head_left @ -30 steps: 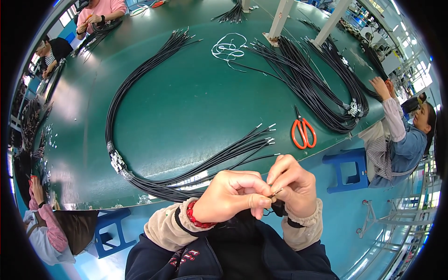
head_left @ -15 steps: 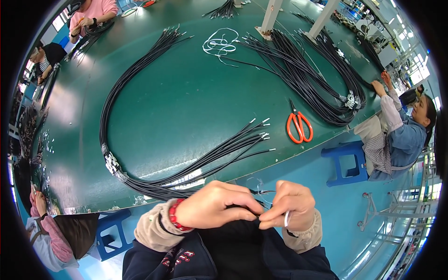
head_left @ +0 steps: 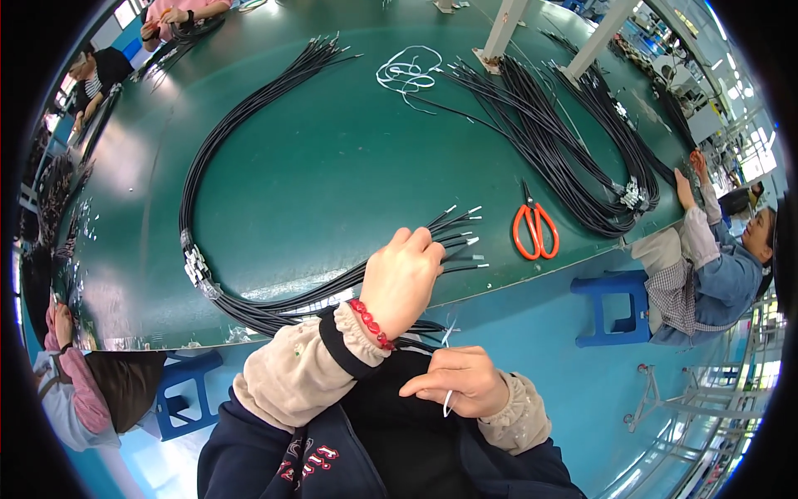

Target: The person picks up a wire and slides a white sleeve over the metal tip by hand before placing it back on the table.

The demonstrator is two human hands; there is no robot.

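Observation:
A long looped bundle of black cables [head_left: 249, 108] lies on the green table [head_left: 332, 166], taped at one spot [head_left: 197, 270]. Its stripped ends [head_left: 461, 241] point right near the front edge. My left hand [head_left: 403, 279] reaches over that edge, and its fingers curl onto the cable ends. A red bead bracelet sits on that wrist. My right hand [head_left: 461, 381] stays low over my lap, pinching a thin white tie [head_left: 448, 403]. A few black cables [head_left: 420, 339] run off the table between the two hands.
Orange-handled scissors [head_left: 536, 231] lie right of the cable ends. More black cable bundles [head_left: 565, 141] and a white wire tangle [head_left: 407, 71] lie farther back. A co-worker [head_left: 715, 266] sits at the right by a blue stool [head_left: 615, 303]. Other people sit along the left edge.
My hands were together at my lap working on something small. The left hand has since gone up to the cable ends on the table, while the right stays low with the white tie.

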